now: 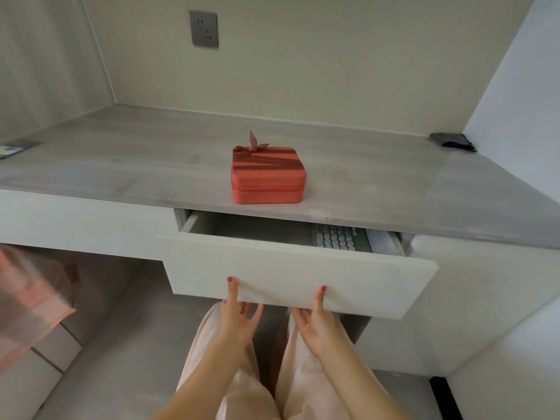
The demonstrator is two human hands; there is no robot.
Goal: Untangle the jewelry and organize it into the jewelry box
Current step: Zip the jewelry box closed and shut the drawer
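A coral jewelry box (267,177) with a ribbon bow on its lid stands zipped shut near the front edge of the grey desk (121,165). Below it a white drawer (291,274) is partly pulled out. My left hand (238,313) grips the bottom edge of the drawer front, thumb on the face and fingers underneath. My right hand (315,318) holds the same edge a little to the right in the same way. No jewelry is in sight.
Inside the drawer lies a green keyboard (341,237) with round keys, next to something white. A dark pouch (453,140) sits at the desk's back right corner. A card (10,151) lies at the far left. A wall socket (203,28) is above. A pink checked cloth (33,292) hangs at left.
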